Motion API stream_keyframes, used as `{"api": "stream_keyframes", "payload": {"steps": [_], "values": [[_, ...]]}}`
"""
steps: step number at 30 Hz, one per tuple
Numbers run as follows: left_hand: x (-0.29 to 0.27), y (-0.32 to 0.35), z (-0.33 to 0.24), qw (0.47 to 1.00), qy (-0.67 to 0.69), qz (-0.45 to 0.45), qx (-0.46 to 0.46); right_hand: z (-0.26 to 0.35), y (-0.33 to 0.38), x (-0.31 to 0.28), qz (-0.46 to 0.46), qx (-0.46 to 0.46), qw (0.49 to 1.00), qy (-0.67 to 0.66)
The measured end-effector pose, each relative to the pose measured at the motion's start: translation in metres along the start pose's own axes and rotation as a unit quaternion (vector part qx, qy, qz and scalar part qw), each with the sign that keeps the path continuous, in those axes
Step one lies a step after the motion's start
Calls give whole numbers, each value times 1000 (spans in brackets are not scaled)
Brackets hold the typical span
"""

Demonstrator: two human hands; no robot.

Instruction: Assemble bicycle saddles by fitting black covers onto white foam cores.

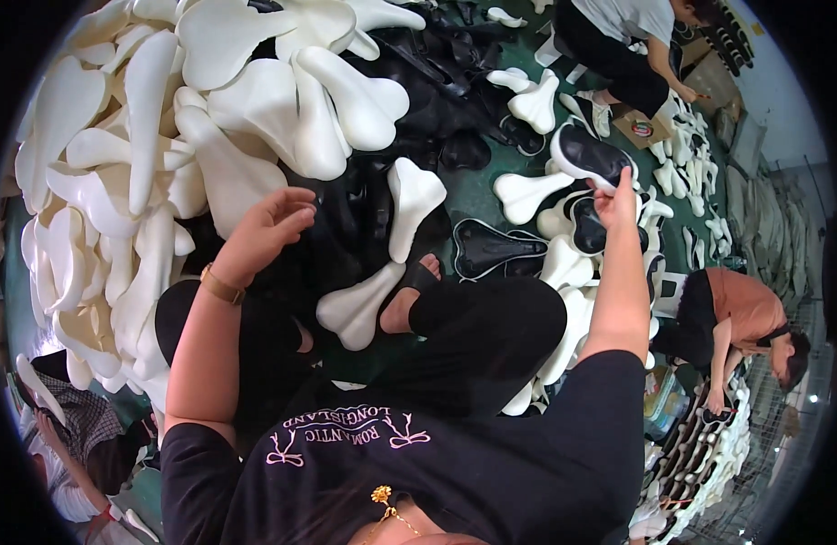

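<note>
My right hand (615, 202) reaches out to the right and grips the edge of a black saddle base with a white pad on it (589, 154), held above a row of similar pieces. My left hand (266, 227) hovers with loose, curled fingers over black saddle shells (346, 227), holding nothing, a gold watch at its wrist. A white foam saddle pad (411, 202) lies just right of it, another (356, 309) rests by my sandalled foot (409, 295).
A big heap of white foam pads (164, 136) fills the left. Black shells (455, 82) pile at the top centre. One person crouches at top right (618, 45), another bends at the right (736, 318), a third sits at lower left (73, 427).
</note>
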State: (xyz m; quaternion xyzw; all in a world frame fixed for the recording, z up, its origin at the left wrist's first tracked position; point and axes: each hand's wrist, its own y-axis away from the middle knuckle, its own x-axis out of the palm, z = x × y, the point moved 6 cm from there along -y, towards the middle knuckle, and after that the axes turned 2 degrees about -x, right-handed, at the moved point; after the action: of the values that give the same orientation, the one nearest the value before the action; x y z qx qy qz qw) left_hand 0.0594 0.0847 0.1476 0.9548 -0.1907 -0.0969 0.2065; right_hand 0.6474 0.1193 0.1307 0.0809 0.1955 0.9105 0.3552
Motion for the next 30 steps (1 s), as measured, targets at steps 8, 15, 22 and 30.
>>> {"api": "stream_keyframes", "payload": {"steps": [8, 15, 22, 30], "values": [[17, -6, 12, 999, -3, 21, -43, -31, -81, -11, -30, 10, 991, 128], [35, -31, 21, 997, -2, 36, -72, -76, -111, 89, 121, -81, 986, 78], [87, -62, 80, 988, 0, 83, -134, -297, -58, 186, 259, -24, 889, 378], [113, -94, 132, 941, -321, 62, -88, -334, -40, 157, 158, 149, 969, 117]]}}
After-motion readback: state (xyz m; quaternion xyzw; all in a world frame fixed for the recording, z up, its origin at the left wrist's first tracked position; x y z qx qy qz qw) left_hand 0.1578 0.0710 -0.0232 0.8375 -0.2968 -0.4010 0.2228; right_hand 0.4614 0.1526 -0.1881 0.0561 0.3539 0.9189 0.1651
